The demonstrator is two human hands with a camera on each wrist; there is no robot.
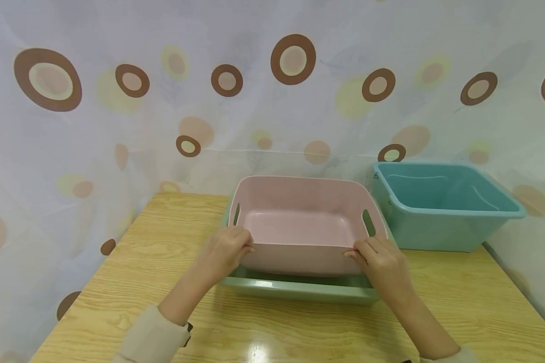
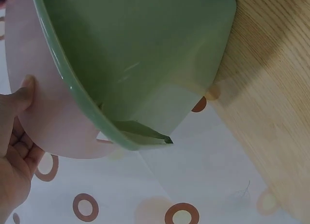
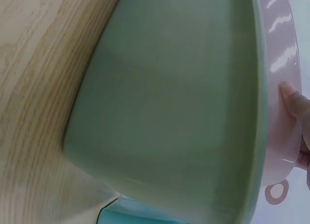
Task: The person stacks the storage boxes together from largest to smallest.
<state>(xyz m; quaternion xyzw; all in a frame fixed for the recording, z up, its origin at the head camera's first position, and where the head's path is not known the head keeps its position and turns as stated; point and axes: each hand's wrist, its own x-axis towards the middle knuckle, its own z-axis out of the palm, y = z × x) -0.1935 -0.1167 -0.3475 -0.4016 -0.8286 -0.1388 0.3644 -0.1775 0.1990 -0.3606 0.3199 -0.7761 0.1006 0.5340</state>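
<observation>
A pink plastic bin with slot handles in its ends sits partly inside a green bin, its near wall standing above the green rim. My left hand pinches the pink bin's near rim at the left corner, thumb on the outer wall, as the left wrist view shows. At the right corner of the same rim, my right hand grips with its thumb against the outside. The pink bin's base is hidden inside the green one.
A blue bin stands at the back right, close beside the green one. All rest on a wood-grain table. Behind hangs a white curtain with brown rings, which also runs along both sides.
</observation>
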